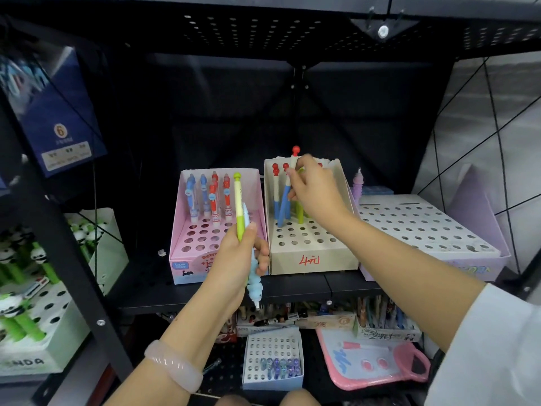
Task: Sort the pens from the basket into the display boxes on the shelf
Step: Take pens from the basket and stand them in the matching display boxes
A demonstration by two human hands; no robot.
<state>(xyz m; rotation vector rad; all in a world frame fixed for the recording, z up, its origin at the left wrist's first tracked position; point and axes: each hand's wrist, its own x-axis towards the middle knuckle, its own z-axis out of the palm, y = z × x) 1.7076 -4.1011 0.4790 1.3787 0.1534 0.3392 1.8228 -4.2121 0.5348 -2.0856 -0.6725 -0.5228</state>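
A red-capped blue pen [288, 189] stands nearly upright at centre frame, its long axis running from the cap down to the tip, which sits at the holes of the cream display box [314, 260]. The right hand [314, 190] pinches its upper barrel, fingers clamped round it, so seating it looks like a straight push downward. Lower left of that, the left hand [238, 260] grips a green pen [239, 209] and a light-blue caterpillar pen [254, 281], before the pink display box [183, 266].
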